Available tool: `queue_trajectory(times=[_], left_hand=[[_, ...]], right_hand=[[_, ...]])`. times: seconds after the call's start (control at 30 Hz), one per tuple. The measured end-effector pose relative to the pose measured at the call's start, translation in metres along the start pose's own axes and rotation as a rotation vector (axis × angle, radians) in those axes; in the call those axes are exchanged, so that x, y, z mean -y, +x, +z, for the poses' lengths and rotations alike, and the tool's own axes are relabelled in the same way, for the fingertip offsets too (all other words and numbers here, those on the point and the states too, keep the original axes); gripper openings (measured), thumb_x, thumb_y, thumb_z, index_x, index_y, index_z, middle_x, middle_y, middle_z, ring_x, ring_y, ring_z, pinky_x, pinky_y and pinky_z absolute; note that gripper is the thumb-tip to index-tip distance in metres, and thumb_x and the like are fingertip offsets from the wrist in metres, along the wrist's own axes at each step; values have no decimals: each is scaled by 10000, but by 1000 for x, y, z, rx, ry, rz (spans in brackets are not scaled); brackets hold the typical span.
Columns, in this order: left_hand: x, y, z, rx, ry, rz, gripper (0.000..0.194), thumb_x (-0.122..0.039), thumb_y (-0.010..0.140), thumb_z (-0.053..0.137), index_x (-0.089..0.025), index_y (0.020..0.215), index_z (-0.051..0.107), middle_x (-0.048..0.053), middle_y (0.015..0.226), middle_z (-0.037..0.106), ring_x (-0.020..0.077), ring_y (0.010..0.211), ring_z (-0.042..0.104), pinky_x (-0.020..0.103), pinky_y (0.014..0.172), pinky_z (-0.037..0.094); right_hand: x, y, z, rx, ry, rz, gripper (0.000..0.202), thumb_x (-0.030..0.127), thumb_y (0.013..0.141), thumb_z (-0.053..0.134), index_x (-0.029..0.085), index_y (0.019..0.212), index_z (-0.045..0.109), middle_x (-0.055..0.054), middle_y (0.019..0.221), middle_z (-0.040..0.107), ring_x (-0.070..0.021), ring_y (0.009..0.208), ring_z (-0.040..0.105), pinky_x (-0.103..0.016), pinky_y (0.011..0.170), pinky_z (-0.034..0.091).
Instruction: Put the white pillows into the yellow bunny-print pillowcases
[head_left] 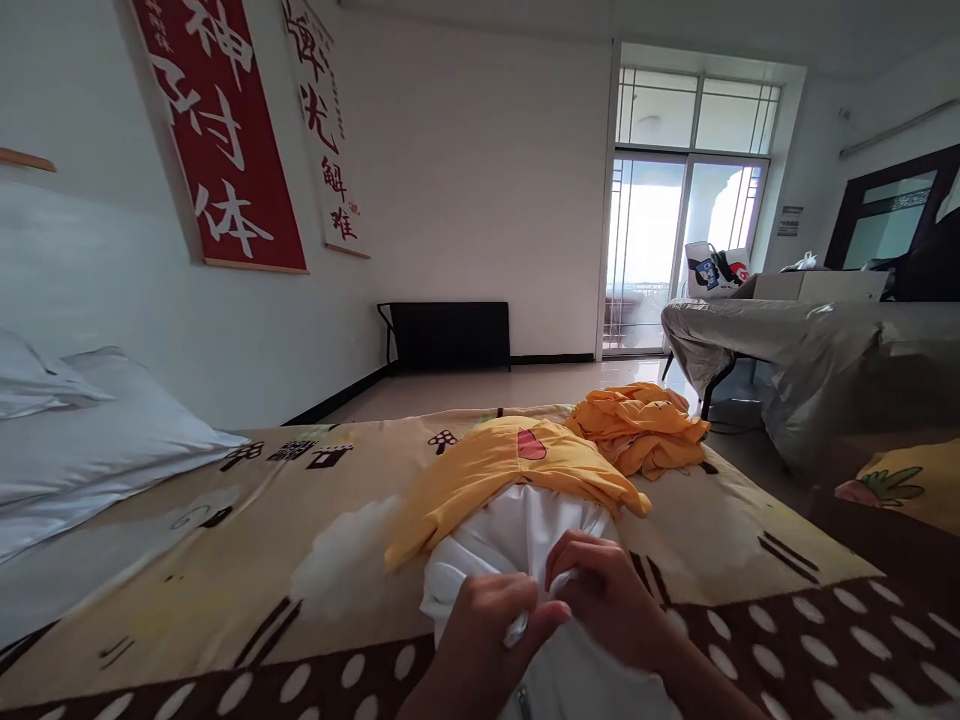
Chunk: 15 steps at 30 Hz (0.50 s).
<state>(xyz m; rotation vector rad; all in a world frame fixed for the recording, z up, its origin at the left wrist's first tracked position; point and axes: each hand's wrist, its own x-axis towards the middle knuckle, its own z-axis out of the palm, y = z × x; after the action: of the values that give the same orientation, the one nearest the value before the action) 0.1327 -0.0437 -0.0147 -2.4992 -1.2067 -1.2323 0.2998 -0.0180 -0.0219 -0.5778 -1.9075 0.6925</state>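
A white pillow insert point(517, 540) lies on the bed in front of me, its far end covered by a yellow pillowcase point(502, 465) with a red patch. My left hand point(487, 625) and my right hand point(600, 590) meet at the near end of the white insert, both pinching its fabric. A small zipper shows at the bottom edge, just below my hands.
A crumpled orange cloth point(641, 425) lies at the bed's far edge. The patterned bedsheet point(225, 560) covers the bed; white pillows point(90, 430) lie at the left by the wall. A grey-covered table point(810, 350) stands at the right, a black rack point(450, 335) by the far wall.
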Motion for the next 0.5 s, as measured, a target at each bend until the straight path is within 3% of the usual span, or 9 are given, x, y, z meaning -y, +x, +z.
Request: queue_trajectory(times=[0.17,0.23,0.3,0.37,0.43,0.5], left_hand=[[-6,-1,4,218,-141,-198,312,-491,787,591,-204,664,581,-36,579,623,102,513,522,222,523,335],[-6,0,2,308,-172,-234,250,-422,839,539,-211,726,608,-21,673,667,114,589,563,219,569,355],[-3,2,-1,356,-192,-224,305,-377,893,437,-202,711,608,-5,699,677,119,619,575,220,589,364],[2,3,-3,330,-195,-233,395,-392,905,387,-186,636,590,3,625,650,123,584,558,224,573,368],[9,6,-3,194,-210,-298,435,-444,883,397,-178,599,591,6,567,624,136,566,544,228,558,385],[17,8,-3,37,-255,-396,435,-491,843,432,-172,623,627,19,594,645,163,619,569,237,584,425]], right_hand=[[-8,-3,15,66,-80,-86,201,285,823,550,185,651,583,-5,644,573,-129,639,493,-260,637,385],[-10,-2,16,75,-117,-85,203,258,826,534,188,638,563,4,629,562,-131,647,494,-273,677,393],[-5,0,13,45,-181,-69,205,247,825,547,191,628,536,8,626,560,-134,656,499,-284,699,402],[6,-2,8,-70,-297,-58,92,255,816,583,198,745,569,-22,765,620,-160,751,538,-310,741,418],[20,-11,5,-169,-444,-134,153,281,805,610,215,941,585,-69,973,643,-209,898,556,-361,807,422],[26,-27,14,-118,-573,-320,168,252,826,584,249,994,591,-56,959,663,-212,873,572,-373,819,424]])
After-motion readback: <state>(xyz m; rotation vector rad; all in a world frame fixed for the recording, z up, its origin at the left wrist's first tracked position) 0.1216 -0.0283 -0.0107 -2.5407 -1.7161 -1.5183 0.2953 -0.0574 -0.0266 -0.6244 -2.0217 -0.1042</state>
